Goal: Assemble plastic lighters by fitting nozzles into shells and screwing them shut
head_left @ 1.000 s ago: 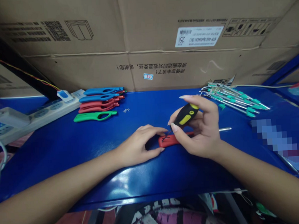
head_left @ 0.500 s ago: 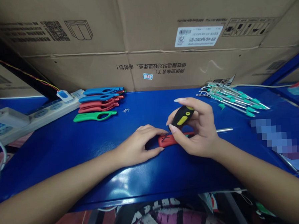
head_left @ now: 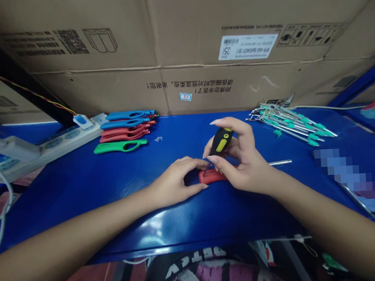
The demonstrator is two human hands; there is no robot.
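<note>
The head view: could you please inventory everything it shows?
Screwdriver: one, black, yellow, centre
Held handle: one, red, centre
Plain rod: one, silver, centre right
Other handles: several, blue, red, green, back left
Bits: several, pale, beside these
Rods: several, silver, green, back right
Power strip: one, white, left
Plugs: two, white, left
Table: one, blue, beneath
Cardboard: several panels, brown, behind
Pixelated item: one, bluish, right
Cables: several, various, sides
Garment: one, multicoloured, bottom
Left hand: one, at held handle
Right hand: one, gripping screwdriver

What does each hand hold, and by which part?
Right hand: screwdriver, by its handle. Left hand: red lighter, between thumb and finger at its butt end.
</note>
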